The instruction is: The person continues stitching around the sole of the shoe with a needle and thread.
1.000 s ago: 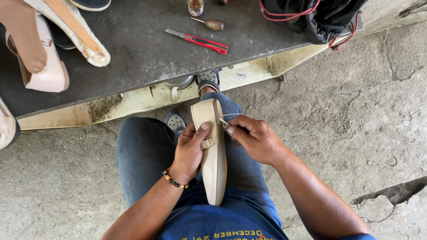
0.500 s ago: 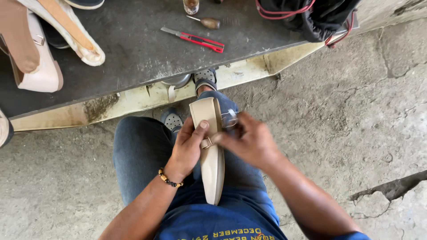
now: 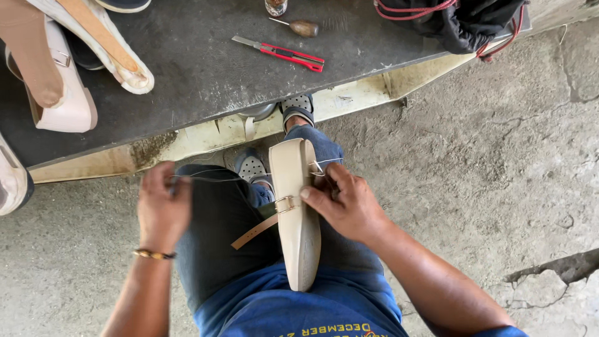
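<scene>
A beige shoe [image 3: 298, 224] with a buckled strap lies lengthwise between my knees, sole edge up. My right hand [image 3: 346, 203] grips its side near the buckle, thumb pressed on the upper. My left hand [image 3: 163, 206] is out to the left over my left thigh, fingers closed around a thin pale thread [image 3: 218, 178] that runs taut back toward the shoe's front. The loose strap end [image 3: 253, 232] hangs across my jeans.
A dark low worktable [image 3: 212, 75] stands in front of me with a red utility knife [image 3: 287, 55], a wooden-handled awl [image 3: 301, 27], beige shoes [image 3: 68, 106] at left and a dark bag [image 3: 462, 22] at right. Cracked concrete floor [image 3: 486, 162] surrounds me.
My left hand left the shoe's buckle and moved out to the left, drawing the thread taut. My right hand stayed on the shoe.
</scene>
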